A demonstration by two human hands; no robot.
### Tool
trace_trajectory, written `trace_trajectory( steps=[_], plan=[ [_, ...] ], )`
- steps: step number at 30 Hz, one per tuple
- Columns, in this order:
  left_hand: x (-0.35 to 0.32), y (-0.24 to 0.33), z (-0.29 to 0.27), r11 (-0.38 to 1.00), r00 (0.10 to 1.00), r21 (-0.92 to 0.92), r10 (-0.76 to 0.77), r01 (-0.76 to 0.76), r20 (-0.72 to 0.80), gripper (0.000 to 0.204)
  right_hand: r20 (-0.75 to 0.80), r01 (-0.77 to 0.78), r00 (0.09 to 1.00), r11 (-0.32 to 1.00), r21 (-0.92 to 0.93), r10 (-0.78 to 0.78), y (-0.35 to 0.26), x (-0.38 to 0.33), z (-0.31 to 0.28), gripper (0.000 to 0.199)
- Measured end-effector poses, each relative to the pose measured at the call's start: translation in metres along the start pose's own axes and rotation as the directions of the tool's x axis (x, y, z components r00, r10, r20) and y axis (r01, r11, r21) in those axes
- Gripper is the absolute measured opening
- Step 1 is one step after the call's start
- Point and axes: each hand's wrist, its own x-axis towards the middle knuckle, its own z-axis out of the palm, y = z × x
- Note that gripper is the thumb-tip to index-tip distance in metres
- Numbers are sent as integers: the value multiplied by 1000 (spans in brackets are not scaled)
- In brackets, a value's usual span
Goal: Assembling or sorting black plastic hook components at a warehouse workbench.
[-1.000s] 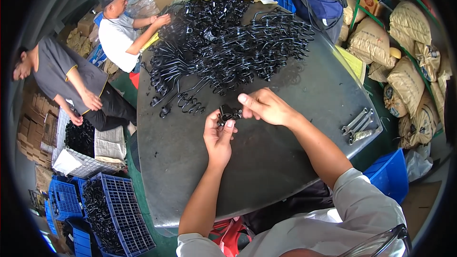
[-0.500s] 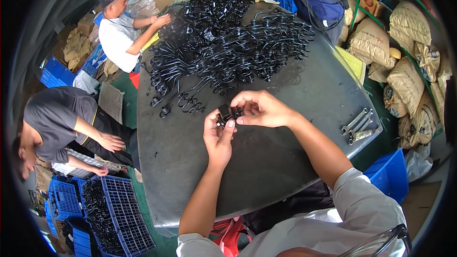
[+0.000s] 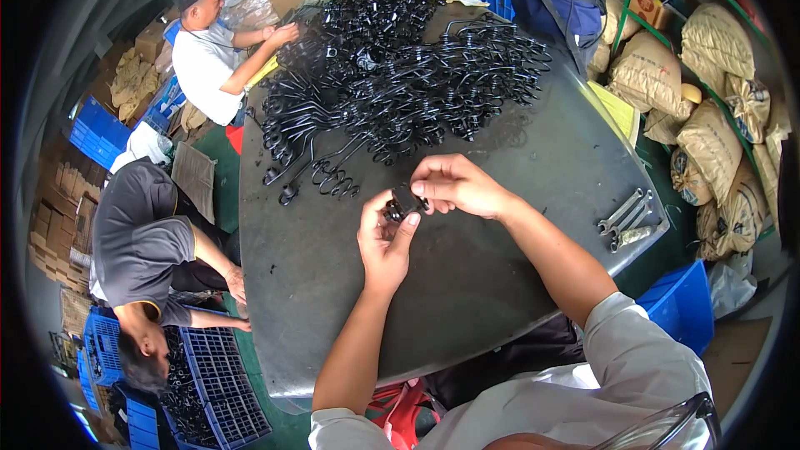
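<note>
Above the middle of the dark table (image 3: 325, 283), my left hand (image 3: 385, 246) grips a small black clamp-like part (image 3: 406, 202) between thumb and fingers. My right hand (image 3: 458, 187) pinches at the right side of the same part, its thumb and index finger closed there. Whether the right fingers hold a separate tiny piece cannot be made out. Beyond my hands lies a big heap of black coiled rods (image 3: 417, 92), with smaller black pieces (image 3: 367, 25) piled at its far side.
Several wrenches (image 3: 625, 215) lie at the table's right edge. A blue bin (image 3: 682, 308) stands below them. Stuffed sacks (image 3: 712, 142) fill a rack at right. One co-worker (image 3: 150, 233) bends over blue crates (image 3: 221, 375) at left; another (image 3: 208, 62) works at far left, more people at the far end.
My hands have turned the black part slightly, and the right fingers have shifted along it. The co-worker at left has bent down toward the crates. The person in blue has moved a little.
</note>
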Motion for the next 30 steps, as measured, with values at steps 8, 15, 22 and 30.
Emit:
trace_trajectory(
  steps=[8,15,22,30],
  plan=[
    [1,-4,-2,998,998,-26,-56,55,-14,37,-48,-236,966,941,244,255,5,2,4,25],
    [6,4,-6,978,978,-102,-191,183,-78,35,18,-30,999,994,105,28,1,-2,3,31],
    [5,-3,-9,973,980,-131,-196,190,-31,36,-4,-55,998,997,-47,55,1,1,7,25],
    [6,1,-4,980,979,-64,-192,188,-62,37,-49,0,999,946,-325,-16,-2,-2,8,21]
  ],
)
